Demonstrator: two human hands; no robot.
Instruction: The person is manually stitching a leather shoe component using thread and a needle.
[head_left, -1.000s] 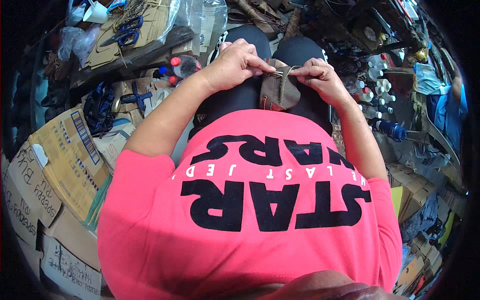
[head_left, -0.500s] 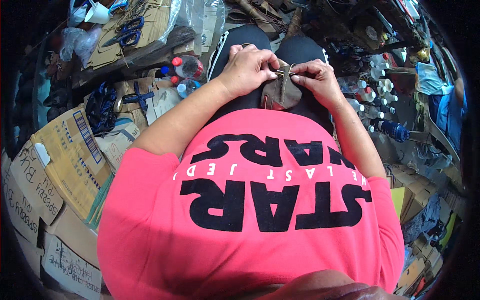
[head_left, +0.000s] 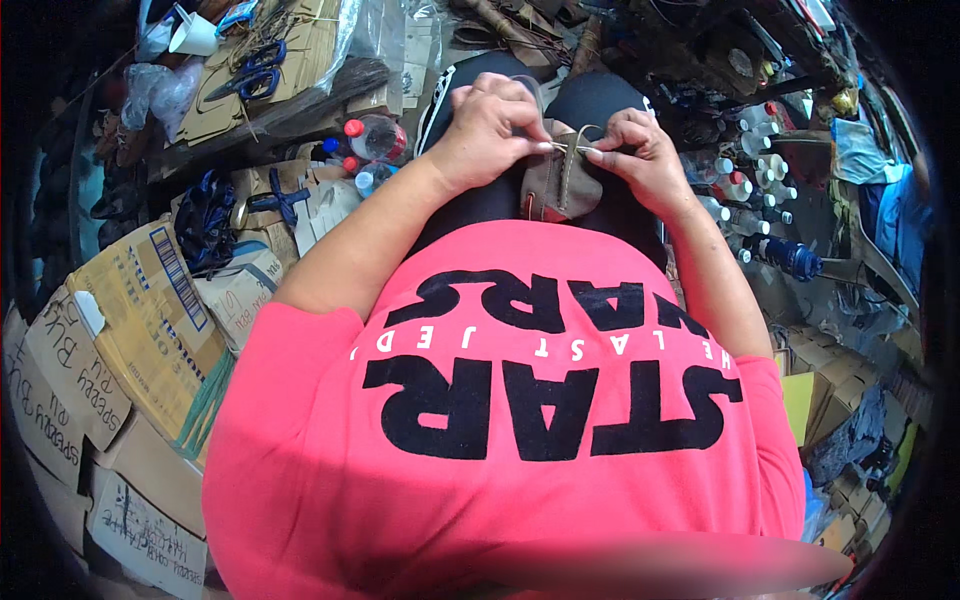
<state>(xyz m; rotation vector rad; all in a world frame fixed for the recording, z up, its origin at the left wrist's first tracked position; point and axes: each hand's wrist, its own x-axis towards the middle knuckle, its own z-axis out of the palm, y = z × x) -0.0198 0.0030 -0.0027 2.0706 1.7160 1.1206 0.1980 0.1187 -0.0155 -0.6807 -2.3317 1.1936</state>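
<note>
Across my lap lies a greyish-brown leather shoe upper point(head_left: 578, 193), with a stitched strip down its middle and eyelets along one side. My left hand point(head_left: 492, 128) is closed at its left, thumb and forefinger pinching a thin pale cord point(head_left: 563, 148). On the opposite side my right hand point(head_left: 637, 148) pinches the same cord, which runs across the upper's seam. A loop of cord arches above the leather between the two hands. Any needle between the fingertips is too small to make out.
On a wooden bench at upper left are blue-handled scissors point(head_left: 252, 80) on cardboard pieces and a white cup point(head_left: 194, 35). Plastic bottles point(head_left: 378, 135) stand left of my knees; several more point(head_left: 735, 185) lie right. Cardboard boxes point(head_left: 135, 320) are stacked at lower left.
My right hand has curled its fingers more and a cord loop now stands up beside it. My left hand has lifted slightly, with cord arching above it. The upper stays on my lap.
</note>
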